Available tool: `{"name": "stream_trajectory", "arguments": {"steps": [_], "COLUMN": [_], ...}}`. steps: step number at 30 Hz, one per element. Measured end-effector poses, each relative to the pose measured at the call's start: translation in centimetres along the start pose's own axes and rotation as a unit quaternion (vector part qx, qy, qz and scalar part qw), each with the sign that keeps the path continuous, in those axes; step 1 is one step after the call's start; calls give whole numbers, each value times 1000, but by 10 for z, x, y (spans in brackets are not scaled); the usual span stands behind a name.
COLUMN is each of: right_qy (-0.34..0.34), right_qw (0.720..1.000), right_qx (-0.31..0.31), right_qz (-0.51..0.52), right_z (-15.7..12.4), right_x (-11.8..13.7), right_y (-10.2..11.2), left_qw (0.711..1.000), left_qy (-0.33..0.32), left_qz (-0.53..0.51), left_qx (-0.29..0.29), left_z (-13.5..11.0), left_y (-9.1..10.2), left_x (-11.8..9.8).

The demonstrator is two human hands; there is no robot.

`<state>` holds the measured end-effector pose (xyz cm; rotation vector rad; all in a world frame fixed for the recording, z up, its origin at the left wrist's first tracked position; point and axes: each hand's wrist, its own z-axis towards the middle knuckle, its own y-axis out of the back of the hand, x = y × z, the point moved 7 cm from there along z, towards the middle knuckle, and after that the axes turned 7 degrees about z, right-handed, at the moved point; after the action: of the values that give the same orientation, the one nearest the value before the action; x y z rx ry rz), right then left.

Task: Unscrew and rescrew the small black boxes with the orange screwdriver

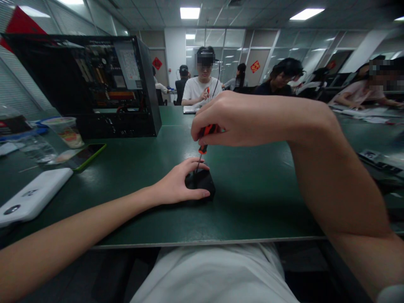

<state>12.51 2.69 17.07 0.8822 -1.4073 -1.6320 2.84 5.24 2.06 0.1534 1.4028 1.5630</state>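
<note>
A small black box (203, 181) rests on the green table (252, 210), near its front edge. My left hand (178, 183) grips the box from the left, thumb on the near side and fingers on the far side. Above it, my right hand (221, 120) is closed around the orange and black handle of a screwdriver (203, 149). The shaft points down, slightly tilted, and its tip meets the top of the box near its left side. What the tip touches is too small to make out.
An open black computer case (148, 84) stands at the back left. Nearer are a plastic cup (67, 130), a phone with a green edge (90, 156), a clear bottle (36, 147) and a white device (34, 193). Across the table sits a person (205, 84); others work at the right.
</note>
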Motion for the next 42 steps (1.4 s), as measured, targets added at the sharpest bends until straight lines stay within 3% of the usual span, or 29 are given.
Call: {"name": "stream_trajectory", "arguments": {"steps": [8, 17, 26, 30, 33, 38, 42], "right_qy": [20, 120, 55, 112, 128, 25, -76], "right_qw": [1000, 992, 996, 988, 988, 999, 995], "right_qx": [8, -7, -62, -18, -6, -23, 7], "right_qz": [5, 44, 29, 108, 89, -19, -61], "right_z": [4, 5, 18, 13, 9, 10, 5], "right_x": [1, 9, -14, -9, -1, -5, -13], "right_y": [-5, -6, -7, -6, -5, -8, -7], "left_qw": [1000, 1000, 1000, 1000, 1000, 996, 989], "left_qy": [1, -5, 2, -6, -15, -7, -24], "left_qz": [-2, -11, 1, 17, 25, 81, 142], "left_qx": [-2, -9, 3, 3, 1, 24, 21], "left_z": [-1, -2, 0, -1, 0, 0, -1], "left_y": [0, 2, 0, 0, 1, 3, 10], "left_x": [0, -2, 1, 0, -1, -2, -6]}}
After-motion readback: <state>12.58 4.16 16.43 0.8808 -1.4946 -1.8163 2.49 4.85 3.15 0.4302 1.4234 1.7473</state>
